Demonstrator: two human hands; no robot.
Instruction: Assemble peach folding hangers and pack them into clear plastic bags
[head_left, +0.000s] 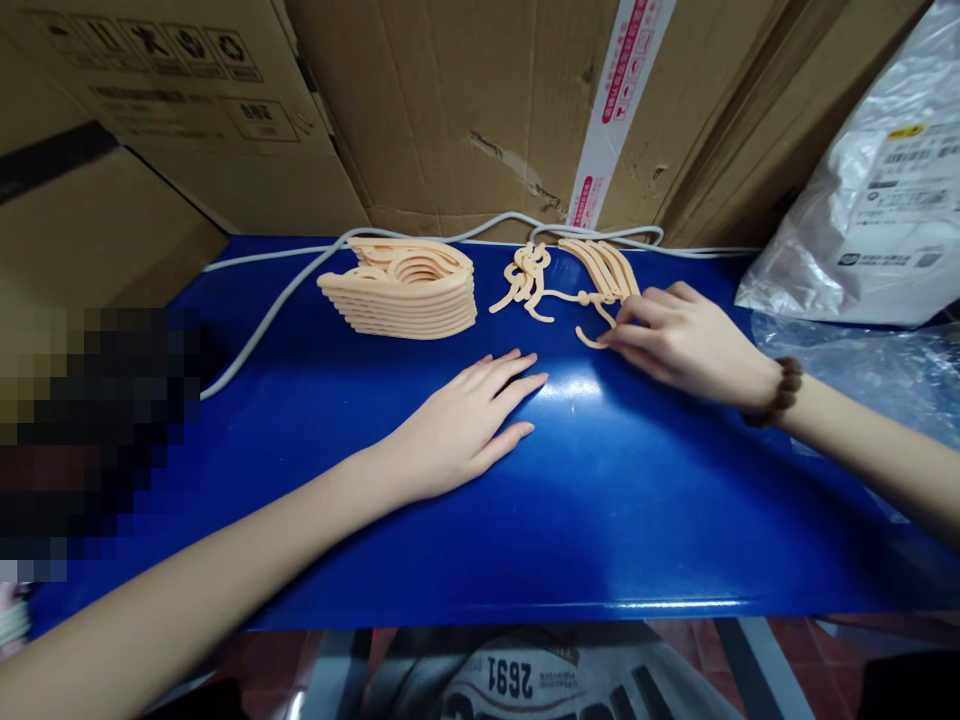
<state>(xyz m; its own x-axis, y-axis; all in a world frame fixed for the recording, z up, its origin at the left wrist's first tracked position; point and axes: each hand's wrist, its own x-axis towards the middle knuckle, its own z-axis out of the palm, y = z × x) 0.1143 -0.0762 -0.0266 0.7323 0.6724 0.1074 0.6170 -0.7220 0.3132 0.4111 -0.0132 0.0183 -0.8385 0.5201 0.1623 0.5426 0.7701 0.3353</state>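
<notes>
My left hand [457,430] lies on the blue table [600,510], fingers stretched out, holding nothing. At the back right, my right hand [667,335] is closed in a pinch at the end of a curved beige plastic hook [589,340]; the fingertips are partly hidden. Just behind these fingers lie several curved beige strips [600,265] side by side. Left of them sits a small tangle of beige hooks [529,275]. A neat stack of flat beige pieces, like small hanger bodies [409,310], stands beyond my left hand.
Cardboard boxes [465,110] wall off the back of the table. A grey cable [277,310] loops along the rear and left. To the right are a white plastic parcel [862,230] and clear plastic film [885,375]. A blurred-out area covers the left edge.
</notes>
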